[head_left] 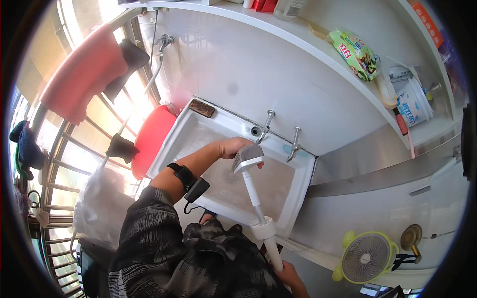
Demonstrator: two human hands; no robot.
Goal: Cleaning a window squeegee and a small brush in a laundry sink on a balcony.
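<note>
Right grip (289,274) around brush handle (263,228)

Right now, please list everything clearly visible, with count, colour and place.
Rectangular glossy sink: one, white, centre.
Long plastic brush: one, white and grey, above sink.
Metal taps: three, silvery, two behind sink, one upper left.
Flat rectangular block: one, brown, on sink corner.
Round plastic basin: one, red, left of sink.
Scalloped cloth: one, pink, upper left.
Metal bars: several, silvery, left.
Thin plastic bag: one, clear, lower left.
Long shelf: one, white, upper right.
Soft packet: one, green, on shelf.
Round tub: one, white and blue, on shelf.
Round fan: one, yellow-green, lower right.
Forearm strap: one, black, left arm.
Left hand: one, bare, at brush head.
Right hand: one, bare, on brush's lower handle.
</note>
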